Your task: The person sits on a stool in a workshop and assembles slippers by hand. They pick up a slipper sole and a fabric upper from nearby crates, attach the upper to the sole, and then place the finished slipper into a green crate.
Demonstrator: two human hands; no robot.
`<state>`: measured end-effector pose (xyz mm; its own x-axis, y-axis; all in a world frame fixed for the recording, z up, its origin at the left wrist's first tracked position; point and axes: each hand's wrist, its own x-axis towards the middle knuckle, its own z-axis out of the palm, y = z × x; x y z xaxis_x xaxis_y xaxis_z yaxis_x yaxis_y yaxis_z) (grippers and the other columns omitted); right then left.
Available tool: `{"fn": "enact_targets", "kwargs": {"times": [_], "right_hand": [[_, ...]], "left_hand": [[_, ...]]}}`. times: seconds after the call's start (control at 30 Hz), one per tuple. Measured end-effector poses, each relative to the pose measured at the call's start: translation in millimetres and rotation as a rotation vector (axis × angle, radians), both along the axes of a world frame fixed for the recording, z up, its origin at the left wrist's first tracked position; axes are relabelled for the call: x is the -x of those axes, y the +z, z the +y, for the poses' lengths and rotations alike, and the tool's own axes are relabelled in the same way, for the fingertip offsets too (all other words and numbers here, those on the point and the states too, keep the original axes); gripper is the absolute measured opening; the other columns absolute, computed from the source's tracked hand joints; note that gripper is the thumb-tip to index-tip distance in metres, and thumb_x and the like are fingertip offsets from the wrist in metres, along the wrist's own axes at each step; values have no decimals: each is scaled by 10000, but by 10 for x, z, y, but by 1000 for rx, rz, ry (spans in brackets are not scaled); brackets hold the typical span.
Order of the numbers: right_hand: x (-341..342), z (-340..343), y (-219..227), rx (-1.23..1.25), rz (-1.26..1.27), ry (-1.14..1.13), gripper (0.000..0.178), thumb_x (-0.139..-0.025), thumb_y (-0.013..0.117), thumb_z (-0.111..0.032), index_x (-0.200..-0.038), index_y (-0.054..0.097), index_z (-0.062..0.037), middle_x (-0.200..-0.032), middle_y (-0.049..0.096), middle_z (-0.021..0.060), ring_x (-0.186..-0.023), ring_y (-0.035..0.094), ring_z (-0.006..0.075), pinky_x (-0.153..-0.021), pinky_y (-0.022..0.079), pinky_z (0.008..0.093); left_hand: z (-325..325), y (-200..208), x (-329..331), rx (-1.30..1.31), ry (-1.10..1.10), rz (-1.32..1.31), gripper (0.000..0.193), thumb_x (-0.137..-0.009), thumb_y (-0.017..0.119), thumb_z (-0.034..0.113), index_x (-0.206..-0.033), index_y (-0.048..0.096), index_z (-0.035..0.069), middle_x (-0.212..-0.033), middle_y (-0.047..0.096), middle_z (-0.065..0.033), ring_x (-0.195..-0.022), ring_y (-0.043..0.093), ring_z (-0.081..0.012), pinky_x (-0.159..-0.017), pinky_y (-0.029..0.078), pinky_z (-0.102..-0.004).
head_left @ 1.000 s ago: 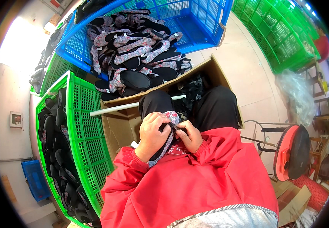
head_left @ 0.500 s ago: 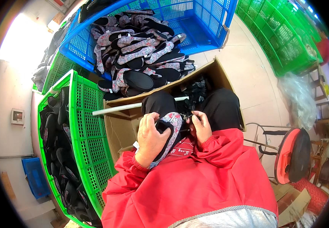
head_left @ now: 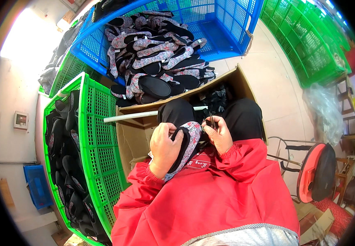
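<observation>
My left hand (head_left: 165, 148) is closed round a floral slipper (head_left: 193, 137) with a black lining, its thumb tucked into the opening. The slipper stands tilted over my lap, its rounded end pointing away from me. A small white tag (head_left: 150, 154) shows beside my left wrist. To the right of the slipper, my right hand (head_left: 219, 134) pinches a slim, dark, pointed tool (head_left: 212, 119) with its tips upward. The tool's exact kind is too small to make out. Between the hands, the dark clothing hides detail.
Ahead, a blue crate (head_left: 226, 35) bears a heap of floral slippers (head_left: 157, 53). A cardboard box (head_left: 245, 84) with black scraps stands at my knees, a white rod (head_left: 130, 117) across it. Green crate (head_left: 97, 135) of dark slippers at left; red-seated stool (head_left: 310, 172) at right.
My right hand has risen slightly and turned, so the dark tool shows more plainly above its fingers. The left hand still grips the slipper, little moved. The whole view has shifted slightly.
</observation>
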<state>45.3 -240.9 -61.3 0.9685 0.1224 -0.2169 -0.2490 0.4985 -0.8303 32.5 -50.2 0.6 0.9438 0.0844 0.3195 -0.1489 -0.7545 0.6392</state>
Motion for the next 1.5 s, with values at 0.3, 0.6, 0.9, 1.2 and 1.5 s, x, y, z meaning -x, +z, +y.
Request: {"fn": "enact_targets", "kwargs": {"times": [0.3, 0.6, 0.9, 1.2, 1.5], "right_hand": [[-125, 63, 81, 83, -115, 98, 394, -866, 733, -78, -1191, 513, -38, -1034, 606, 21, -924, 582, 84, -839, 491, 237], [-188, 24, 259, -158, -117, 95, 339, -902, 657, 1, -1198, 505, -62, -1081, 656, 72, -843, 601, 80, -638, 434, 174], [-135, 32, 445, -115, -143, 75, 248, -968, 562, -68, -1206, 497, -64, -1044, 662, 62, -493, 400, 49, -408, 270, 190], [-200, -25, 455, -18, -292, 48, 182, -971, 544, -28, -1148, 526, -65, -1099, 637, 40, -584, 427, 20, -503, 321, 155], [-228, -293, 719, 528, -465, 346, 127, -885, 711, -75, -959, 632, -9, -1111, 629, 64, -839, 567, 71, -755, 482, 234]], "left_hand": [[-22, 110, -1, -62, -162, -170, 183, -734, 723, 18, -786, 548, 31, -734, 543, -105, -683, 551, -298, -621, 447, -381], [-19, 365, 203, -325, -320, -673, 222, -634, 770, 69, -814, 642, 49, -786, 595, -30, -739, 582, -212, -695, 478, -381], [-15, 416, 194, -388, -409, -784, 165, -661, 755, 92, -781, 642, 81, -795, 600, -4, -747, 588, -161, -711, 481, -347], [-18, 416, 172, -395, -485, -763, 170, -629, 757, 90, -758, 648, 78, -755, 597, -8, -738, 581, -182, -736, 481, -392], [-211, 331, 143, -342, -494, -705, 133, -657, 698, 100, -761, 616, 113, -787, 582, 12, -741, 587, -143, -760, 475, -359]]}}
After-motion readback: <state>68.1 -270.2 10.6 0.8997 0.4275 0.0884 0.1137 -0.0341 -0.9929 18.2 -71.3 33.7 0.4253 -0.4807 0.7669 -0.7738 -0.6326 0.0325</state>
